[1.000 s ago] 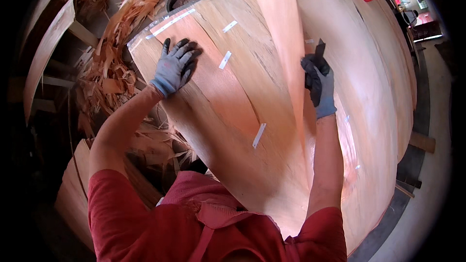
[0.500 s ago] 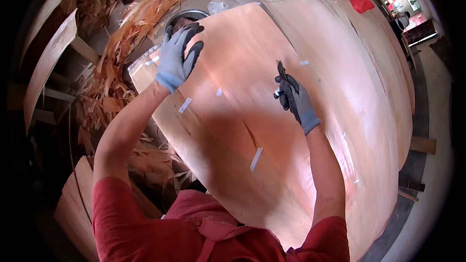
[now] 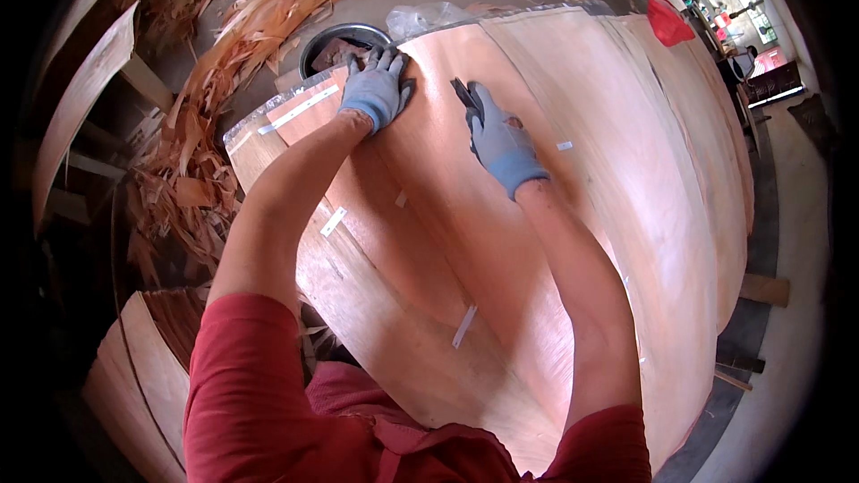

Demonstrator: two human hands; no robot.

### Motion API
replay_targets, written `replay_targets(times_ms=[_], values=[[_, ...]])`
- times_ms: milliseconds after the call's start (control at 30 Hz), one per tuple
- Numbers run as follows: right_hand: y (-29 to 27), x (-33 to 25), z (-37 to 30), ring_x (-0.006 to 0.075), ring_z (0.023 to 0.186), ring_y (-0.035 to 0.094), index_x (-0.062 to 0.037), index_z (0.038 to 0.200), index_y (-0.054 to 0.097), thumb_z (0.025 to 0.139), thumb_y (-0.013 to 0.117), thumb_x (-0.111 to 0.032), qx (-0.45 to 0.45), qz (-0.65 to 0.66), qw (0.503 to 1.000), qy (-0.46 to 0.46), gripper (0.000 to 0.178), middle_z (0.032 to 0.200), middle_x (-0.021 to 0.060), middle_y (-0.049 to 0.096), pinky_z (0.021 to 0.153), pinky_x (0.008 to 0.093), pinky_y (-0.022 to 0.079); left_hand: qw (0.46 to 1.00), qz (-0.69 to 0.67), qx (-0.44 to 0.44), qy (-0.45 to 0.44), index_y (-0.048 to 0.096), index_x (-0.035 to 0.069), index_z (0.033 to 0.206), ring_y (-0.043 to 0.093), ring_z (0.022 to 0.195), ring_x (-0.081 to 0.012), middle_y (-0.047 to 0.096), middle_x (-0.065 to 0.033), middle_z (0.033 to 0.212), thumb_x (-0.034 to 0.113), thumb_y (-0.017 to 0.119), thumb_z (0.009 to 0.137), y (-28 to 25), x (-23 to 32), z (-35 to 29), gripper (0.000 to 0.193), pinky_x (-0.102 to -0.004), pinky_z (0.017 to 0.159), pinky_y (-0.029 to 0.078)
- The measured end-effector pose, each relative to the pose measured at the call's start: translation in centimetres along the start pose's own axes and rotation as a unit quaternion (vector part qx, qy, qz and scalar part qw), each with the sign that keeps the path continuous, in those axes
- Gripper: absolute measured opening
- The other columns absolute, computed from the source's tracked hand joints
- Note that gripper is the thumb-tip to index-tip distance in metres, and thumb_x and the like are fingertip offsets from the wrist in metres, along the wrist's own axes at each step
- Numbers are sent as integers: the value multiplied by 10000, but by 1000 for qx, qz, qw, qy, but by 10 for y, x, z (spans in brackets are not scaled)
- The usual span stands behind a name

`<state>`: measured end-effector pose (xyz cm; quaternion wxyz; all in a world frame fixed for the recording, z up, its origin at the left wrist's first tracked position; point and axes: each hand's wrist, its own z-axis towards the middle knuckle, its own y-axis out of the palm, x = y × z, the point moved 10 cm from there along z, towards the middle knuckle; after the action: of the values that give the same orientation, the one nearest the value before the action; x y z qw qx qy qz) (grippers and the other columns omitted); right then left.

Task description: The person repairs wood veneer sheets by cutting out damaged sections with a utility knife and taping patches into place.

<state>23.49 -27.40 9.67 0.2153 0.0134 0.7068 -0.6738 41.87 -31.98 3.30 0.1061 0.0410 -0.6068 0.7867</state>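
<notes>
Both gloved hands have shifted since the earlier frame: the left hand (image 3: 376, 89) has moved to the right, and the right hand (image 3: 503, 139) has gone further from the body, closer to its partner. Nearest are the wearer's red sleeves (image 3: 246, 380). Ahead, a pinkish veneer strip (image 3: 447, 165) lies lengthwise on a broad stack of paler veneer sheets (image 3: 635, 143), between the arms and on under the right forearm. White tape pieces (image 3: 463, 326) dot the surface. Further out, the left hand lies open, palm down near the strip's far edge, grasping nothing visible. The right hand is curled closed around a dark flat knife (image 3: 462, 93), its tip pointing away and leftward. If the strip slipped from under the left palm, its edge could split or sit crooked; a careless sweep of the knife could score the veneer or catch the other glove. Beyond the edge are a metal basin (image 3: 369, 31), a clear plastic bag (image 3: 425, 18) and heaped veneer scraps (image 3: 192, 139).
</notes>
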Motion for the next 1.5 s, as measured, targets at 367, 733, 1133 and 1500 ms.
replay_targets(times_ms=[367,733,1133,1500], values=[[57,-38,103,421,978,651,-254,1320,464,944,421,-220,-53,-48,997,19,381,1084,204,664,810,552,514,988,-141,60,-26,231,130,1524,354,1381,-354,429,-178,1459,387,572,885,-15,-12,1,769,-608,1140,185],[80,-43,141,387,1101,617,-275,1359,481,939,429,-255,-84,-83,992,48,423,1208,197,625,893,510,502,987,-149,27,-53,101,150,1552,393,1352,-361,454,-202,1433,326,594,858,-10,-16,1,870,-580,1150,178],[85,-44,98,376,954,680,-247,1352,462,894,481,-174,-86,-131,987,33,464,1078,205,669,764,496,550,987,-148,13,-60,151,114,1539,387,1362,-356,456,-226,1425,314,543,883,-6,-15,5,791,-591,1148,164],[69,-22,-87,324,749,686,-233,1482,366,897,405,-53,-141,-108,984,-9,613,861,179,695,666,444,544,998,-43,24,-41,192,189,1541,371,1382,-349,481,-169,1427,409,558,880,1,-24,6,787,-634,1146,88]])
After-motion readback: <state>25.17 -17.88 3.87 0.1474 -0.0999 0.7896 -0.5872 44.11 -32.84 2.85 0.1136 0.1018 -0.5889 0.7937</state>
